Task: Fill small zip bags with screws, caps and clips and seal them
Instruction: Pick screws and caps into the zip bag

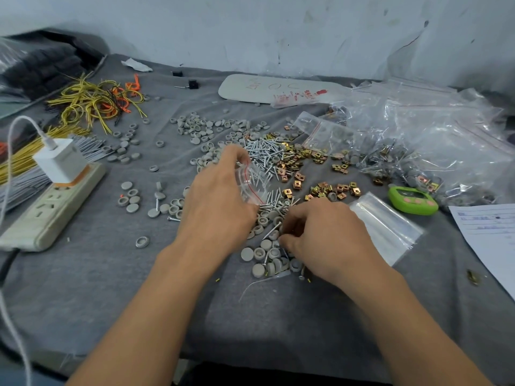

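Observation:
My left hand (220, 201) holds a small clear zip bag (252, 181) with a red seal line, lifted over the pile of silver screws (264, 154). My right hand (320, 238) rests low on the grey cloth, fingers curled among grey round caps (267, 252) and a few screws; what it pinches is hidden. Brass clips (295, 168) lie scattered just beyond the screws. A flat stack of empty zip bags (387, 224) sits to the right of my right hand.
A heap of filled bags (434, 146) covers the right back. A green timer (412, 200) and a paper sheet (490, 235) lie at the right. At the left are a power strip (53, 207) with a white charger (61, 160) and yellow wire ties (92, 101).

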### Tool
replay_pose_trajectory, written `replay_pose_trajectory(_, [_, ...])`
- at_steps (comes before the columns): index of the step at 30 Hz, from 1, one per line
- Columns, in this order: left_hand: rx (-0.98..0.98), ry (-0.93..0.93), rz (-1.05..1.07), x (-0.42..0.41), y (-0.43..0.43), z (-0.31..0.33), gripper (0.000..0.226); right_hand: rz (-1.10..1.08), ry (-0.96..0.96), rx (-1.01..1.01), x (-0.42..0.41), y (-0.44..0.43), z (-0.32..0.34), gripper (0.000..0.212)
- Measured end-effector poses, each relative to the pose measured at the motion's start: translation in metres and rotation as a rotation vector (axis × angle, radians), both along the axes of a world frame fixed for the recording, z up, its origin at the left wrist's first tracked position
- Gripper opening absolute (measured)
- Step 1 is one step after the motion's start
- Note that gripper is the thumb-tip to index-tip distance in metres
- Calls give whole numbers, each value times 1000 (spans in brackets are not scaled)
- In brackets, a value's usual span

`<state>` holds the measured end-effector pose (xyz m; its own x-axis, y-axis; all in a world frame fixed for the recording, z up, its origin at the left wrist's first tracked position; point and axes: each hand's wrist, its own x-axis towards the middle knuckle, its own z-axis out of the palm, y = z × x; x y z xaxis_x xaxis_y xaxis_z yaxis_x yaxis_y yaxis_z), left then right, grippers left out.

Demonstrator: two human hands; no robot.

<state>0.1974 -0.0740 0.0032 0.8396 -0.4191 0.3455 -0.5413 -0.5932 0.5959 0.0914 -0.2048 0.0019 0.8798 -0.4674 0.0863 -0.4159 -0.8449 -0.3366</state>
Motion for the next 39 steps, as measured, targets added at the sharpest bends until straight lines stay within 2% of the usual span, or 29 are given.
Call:
replay_pose_trajectory(3, [9, -7, -1, 1, 0, -1, 58, 27, -23, 57, 0, -3, -1, 4])
replay_pose_trajectory(6, [19, -23, 5, 0, -1, -2, 59, 8, -234, 128, 1, -4, -8, 8])
replay_pose_trajectory(10, [12, -53, -27, -5, -6, -3, 54, -13, -623, 467, 7, -6, -8, 19])
replay_pose_trajectory(13, [38, -73, -78, -9, -12, -3, 54, 24, -757, 677, 12, -2, -6, 19])
replay_pose_trajectory(17, [19, -23, -133, -14, -17, 0, 50, 83, -718, 836, 20, 4, -8, 26])
replay_pose_trajectory(22, [21, -17, -160, -17, -17, 1, 54, 135, -646, 909, 23, 5, -9, 32])
replay_pose_trajectory(27, [17, 4, -156, -17, -15, 3, 54, 66, -656, 963, 25, 3, -11, 17])
replay_pose_trajectory(33, [-12, 1, -127, -15, -12, 4, 55, -6, -736, 937, 25, 2, -9, 8])
replay_pose_trajectory(36, [-35, 26, -85, -9, -9, 4, 56, -60, -788, 939, 21, -5, -5, 11])
replay_pose_trajectory(39, [-107, 29, -29, -6, -4, 5, 51, -95, -712, 781, 16, -11, -4, 16])
